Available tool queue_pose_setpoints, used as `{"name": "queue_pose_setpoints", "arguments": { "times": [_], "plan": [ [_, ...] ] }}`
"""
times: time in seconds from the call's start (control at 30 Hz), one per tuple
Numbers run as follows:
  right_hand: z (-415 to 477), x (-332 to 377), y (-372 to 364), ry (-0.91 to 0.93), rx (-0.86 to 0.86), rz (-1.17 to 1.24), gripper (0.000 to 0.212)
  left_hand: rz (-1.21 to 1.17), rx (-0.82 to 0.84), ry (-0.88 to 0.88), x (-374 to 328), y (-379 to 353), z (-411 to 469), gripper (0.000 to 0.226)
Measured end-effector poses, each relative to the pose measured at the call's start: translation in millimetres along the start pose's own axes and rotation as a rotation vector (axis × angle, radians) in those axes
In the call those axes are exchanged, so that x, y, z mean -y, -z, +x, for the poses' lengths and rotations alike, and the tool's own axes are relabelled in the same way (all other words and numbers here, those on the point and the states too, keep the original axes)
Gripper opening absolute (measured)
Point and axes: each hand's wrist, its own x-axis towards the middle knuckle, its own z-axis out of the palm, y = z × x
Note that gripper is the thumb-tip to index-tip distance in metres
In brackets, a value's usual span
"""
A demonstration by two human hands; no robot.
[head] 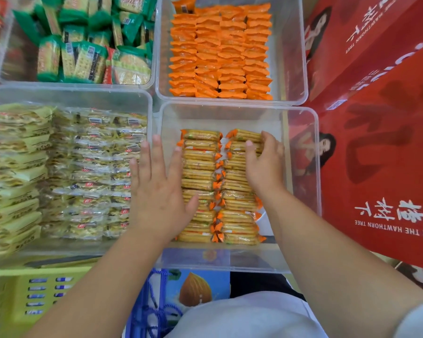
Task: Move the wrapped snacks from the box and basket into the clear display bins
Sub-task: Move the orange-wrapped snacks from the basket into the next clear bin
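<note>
Now the person is at the tidy-up part of the job. Two neat rows of shiny yellow cracker packs point(200, 172) with orange ends lie in the see-through plastic bin point(242, 261) closest to them. Both hands are down at it, lining the packs up. I think the next move is to let go, fetch more snacks, and lay them on top or in the bare strip by the right wall. That calls for care, so the rows do not go crooked.

The left hand point(156, 191) is wide open and flat, with its fingers spread out. Its thumb edge touches the left row. Its fingers lie over the wall next to the bin full of pale yellow packs point(59, 167). It holds nothing.

The right hand point(264, 164) is bent like a claw on the far end of the right row. Its thumb and fingertips seem to pinch the packs there, as if to nudge them straight.

Two more clear bins behind hold orange packs point(220, 52) and green packs point(88, 45). Big red cartons point(376, 154) stand on the right. A yellow plastic basket point(15, 296) sits low on the left.
</note>
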Motion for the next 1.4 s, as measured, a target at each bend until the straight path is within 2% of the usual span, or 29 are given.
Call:
{"name": "queue_pose_setpoints", "arguments": {
  "times": [0.1,0.2,0.27,0.5,0.57,0.67,0.7,0.8,0.87,0.97,1.07,1.13,1.2,1.23,1.27,1.3,1.4],
  "plan": [
    [11.5,4.7,-4.2,-0.175,-0.085,0.165,0.048,0.0,0.001,-0.01,1.8,-5.2,-2.2,0.107],
    [26.3,11.0,-5.9,-0.329,-0.083,0.161,0.052,-0.008,0.0,-0.007,2.4,-5.0,-1.3,0.101],
    [31.6,15.0,-10.7,-0.357,-0.034,0.11,0.048,-0.011,0.013,-0.008,2.8,-4.9,-1.7,0.098],
    [24.0,29.3,-28.1,-0.216,0.053,-0.158,0.056,-0.03,0.0,-0.002,2.4,-5.9,-1.8,0.095],
    [23.2,26.3,-23.1,-0.175,0.098,-0.139,0.055,-0.029,-0.008,-0.001,2.5,-6.4,-1.7,0.093],
    [21.6,17.9,-9.3,-0.137,0.157,0.021,0.046,-0.045,-0.021,0.001,2.3,-7.8,-2.6,0.089],
    [19.1,14.7,-4.2,-0.128,0.162,0.055,0.052,-0.052,-0.026,0.002,2.3,-8.3,-2.9,0.087],
    [6.7,3.1,7.6,-0.165,0.109,0.024,0.086,-0.088,-0.044,-0.006,2.6,-9.6,-2.8,0.084],
    [-5.7,-3.5,9.2,-0.283,0.072,0.088,0.088,-0.093,-0.041,-0.005,3.2,-10.0,-2.6,0.084],
    [-28.0,-2.2,-1.5,-0.317,0.2,0.191,0.063,-0.083,-0.028,0.005,3.5,-10.2,-2.7,0.085],
    [-40.5,5.6,-14.9,-0.212,0.318,0.145,0.09,-0.068,-0.008,0.011,3.1,-9.6,-2.0,0.086],
    [-38.2,9.7,-13.5,-0.204,0.387,0.103,0.098,-0.059,0.006,0.009,2.8,-9.2,-1.5,0.088],
    [-32.6,7.2,-4.6,-0.225,0.467,0.153,0.091,-0.064,0.009,0.011,3.3,-9.3,-1.3,0.087],
    [-31.3,4.6,0.8,-0.229,0.477,0.206,0.079,-0.07,0.01,0.014,3.6,-9.3,-1.4,0.087],
    [-30.7,1.7,6.4,-0.227,0.457,0.256,0.069,-0.075,0.012,0.018,3.8,-9.2,-1.5,0.086],
    [-30.0,-1.3,11.6,-0.236,0.417,0.301,0.069,-0.078,0.012,0.02,3.9,-9.1,-1.8,0.086],
    [-22.8,-6.8,20.1,-0.27,0.284,0.361,0.091,-0.078,0.007,0.018,4.1,-9.1,-1.7,0.084]
  ]
}}
